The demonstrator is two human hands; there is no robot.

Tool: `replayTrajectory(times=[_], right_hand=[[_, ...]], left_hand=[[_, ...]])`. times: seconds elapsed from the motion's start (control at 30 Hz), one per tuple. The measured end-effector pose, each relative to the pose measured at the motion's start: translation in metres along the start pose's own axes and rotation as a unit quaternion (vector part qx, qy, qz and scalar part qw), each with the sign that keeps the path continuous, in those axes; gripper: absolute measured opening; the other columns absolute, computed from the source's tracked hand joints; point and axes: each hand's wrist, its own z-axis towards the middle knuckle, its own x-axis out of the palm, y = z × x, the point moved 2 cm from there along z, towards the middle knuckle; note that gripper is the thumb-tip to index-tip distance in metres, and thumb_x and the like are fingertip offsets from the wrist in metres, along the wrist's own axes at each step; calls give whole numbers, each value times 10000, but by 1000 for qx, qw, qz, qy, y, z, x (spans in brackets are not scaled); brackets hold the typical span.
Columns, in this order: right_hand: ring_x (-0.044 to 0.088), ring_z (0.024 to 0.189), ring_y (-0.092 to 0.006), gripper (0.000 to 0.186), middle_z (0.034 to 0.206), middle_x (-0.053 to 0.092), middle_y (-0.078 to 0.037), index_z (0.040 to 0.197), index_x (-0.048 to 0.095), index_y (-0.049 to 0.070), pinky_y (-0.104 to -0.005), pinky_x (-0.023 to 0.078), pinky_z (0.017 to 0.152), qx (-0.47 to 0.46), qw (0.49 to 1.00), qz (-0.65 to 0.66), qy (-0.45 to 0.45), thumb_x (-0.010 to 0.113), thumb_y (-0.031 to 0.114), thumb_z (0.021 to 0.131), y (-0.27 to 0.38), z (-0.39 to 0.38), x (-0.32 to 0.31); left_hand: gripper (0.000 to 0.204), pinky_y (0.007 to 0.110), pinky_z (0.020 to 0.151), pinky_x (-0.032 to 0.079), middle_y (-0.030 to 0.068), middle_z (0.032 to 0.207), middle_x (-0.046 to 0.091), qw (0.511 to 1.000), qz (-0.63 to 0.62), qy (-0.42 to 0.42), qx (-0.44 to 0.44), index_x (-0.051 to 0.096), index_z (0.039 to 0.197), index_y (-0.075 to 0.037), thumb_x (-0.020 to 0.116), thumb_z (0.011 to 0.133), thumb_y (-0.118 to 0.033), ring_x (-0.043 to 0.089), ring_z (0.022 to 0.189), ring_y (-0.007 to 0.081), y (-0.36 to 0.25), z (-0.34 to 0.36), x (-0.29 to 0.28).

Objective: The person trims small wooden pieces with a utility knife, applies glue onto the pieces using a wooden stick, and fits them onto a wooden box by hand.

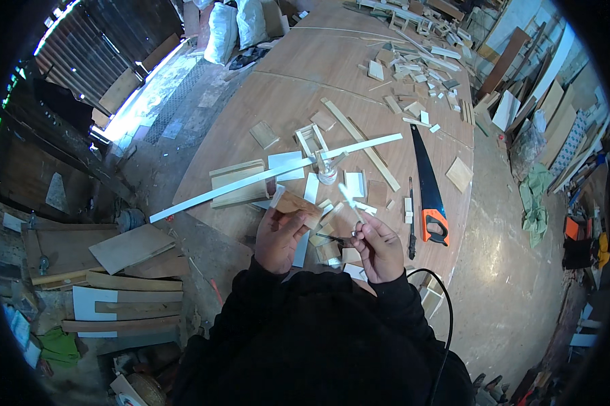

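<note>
Over the table's near edge, my left hand (276,237) is closed on a small brown wooden piece (295,205), with fingers along its side. In my right hand (379,247) a thin pale stick (349,197) with a whitish tip is pinched between thumb and fingers, pointing up and away. The stick's tip is apart from the wooden piece. Just beyond both hands stands a small clear container (327,174) with something whitish in it. A long white strip (251,181) lies slantwise behind it, across other wood pieces. Small blocks and offcuts lie beneath and between my hands.
To the right lies a handsaw (427,183) with an orange and black handle. A long wooden strip (362,145) and a small wooden frame (310,140) lie farther in. Scattered offcuts (413,71) cover the far right. A black cable (447,298) loops beside my right arm.
</note>
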Motion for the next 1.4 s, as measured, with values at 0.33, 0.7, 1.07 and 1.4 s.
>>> replayTrajectory(times=[0.33, 0.7, 1.07, 1.4], right_hand=[[554, 708, -78, 148, 790, 646, -45, 925, 674, -53, -217, 437, 655, -137, 946, -294, 26, 589, 66, 949, 24, -19, 9], [495, 659, -52, 135, 761, 631, -29, 935, 683, -36, -206, 365, 601, -184, 891, -414, 38, 635, 89, 919, 32, -14, 14], [553, 690, -93, 178, 778, 612, -42, 1019, 630, -45, -238, 451, 662, -123, 974, -186, 35, 558, 114, 981, 33, -3, 13], [622, 796, -129, 165, 907, 677, -87, 1071, 613, -24, -254, 490, 777, -120, 966, -226, 36, 579, 97, 965, 34, 2, 46]], left_hand=[[329, 385, 925, 547, 119, 1153, 605, 998, 25, -49, 40, 528, 1214, 20, 636, 935, -116, 635, 1058, 218, -15, -6, 23], [308, 403, 977, 510, 153, 1124, 619, 997, 54, -31, 53, 552, 1170, 69, 605, 964, -154, 642, 1043, 236, -21, -12, 23], [304, 305, 907, 512, 118, 1059, 664, 982, 155, -40, 102, 599, 1141, 73, 628, 956, -167, 641, 952, 149, -15, -15, 25], [253, 238, 790, 495, 67, 964, 691, 971, 213, -43, 103, 651, 1085, 52, 641, 951, -163, 626, 882, 85, -2, -17, 34]])
